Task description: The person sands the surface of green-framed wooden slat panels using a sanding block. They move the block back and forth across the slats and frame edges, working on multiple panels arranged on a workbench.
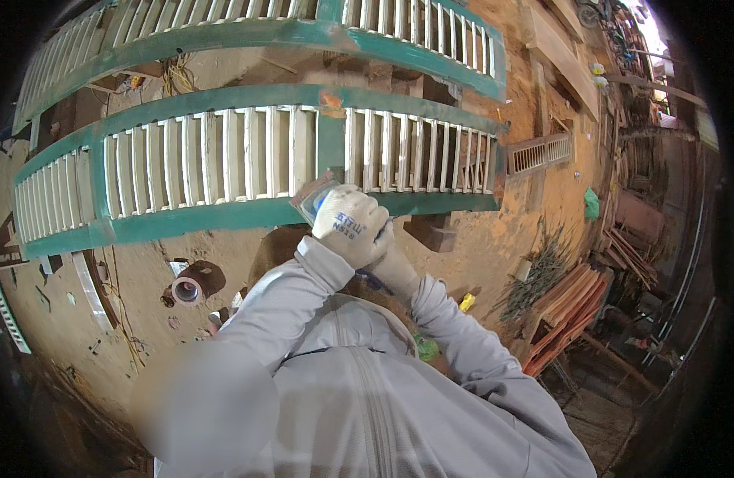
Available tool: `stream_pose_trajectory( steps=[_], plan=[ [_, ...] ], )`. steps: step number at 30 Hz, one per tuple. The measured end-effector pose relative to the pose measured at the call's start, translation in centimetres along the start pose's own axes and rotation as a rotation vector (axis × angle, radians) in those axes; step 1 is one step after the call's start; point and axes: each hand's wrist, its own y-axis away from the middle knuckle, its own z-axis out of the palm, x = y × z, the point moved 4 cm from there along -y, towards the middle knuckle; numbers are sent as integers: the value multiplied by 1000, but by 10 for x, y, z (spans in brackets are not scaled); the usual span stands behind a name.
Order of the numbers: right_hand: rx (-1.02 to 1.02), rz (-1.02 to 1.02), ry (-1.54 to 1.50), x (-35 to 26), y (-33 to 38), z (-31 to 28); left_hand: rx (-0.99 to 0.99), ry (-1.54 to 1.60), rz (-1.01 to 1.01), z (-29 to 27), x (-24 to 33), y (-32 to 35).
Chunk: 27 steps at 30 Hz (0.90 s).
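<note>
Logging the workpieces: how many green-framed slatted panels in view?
2. Near green-framed panel lies just beyond the gloved hands, spanning the frame; far panel lies above it along the top edge. A small unpainted slatted piece is right; more may be hidden.

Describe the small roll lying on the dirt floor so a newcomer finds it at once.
Start at the nearer green-framed panel of white slats. Below its lower rail, left of the grey sleeve, lies a short brown roll. Its round pale open end sets it apart from the flat scraps around it.

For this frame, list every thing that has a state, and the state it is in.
Left hand: gloved, closed on the sanding block.
Right hand: gloved, tucked under the left; grip unclear.
Sanding block: held against the near railing.
Near railing: lying flat, green frame, pale slats.
Tape roll: lying on the ground.
</note>
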Motion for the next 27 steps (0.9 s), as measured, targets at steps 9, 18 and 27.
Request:
stream_pose_trajectory(
  steps=[9,18,27],
  plan=[
    [-106,-90,186,10,7,-13,87,-18,-88,3,6,4],
    [-155,-542,443,11,9,-8,89,-90,-223,8,18,24],
    [-489,-2,52,-43,-22,-47,306,-198,-368,2,16,19]
  ],
)
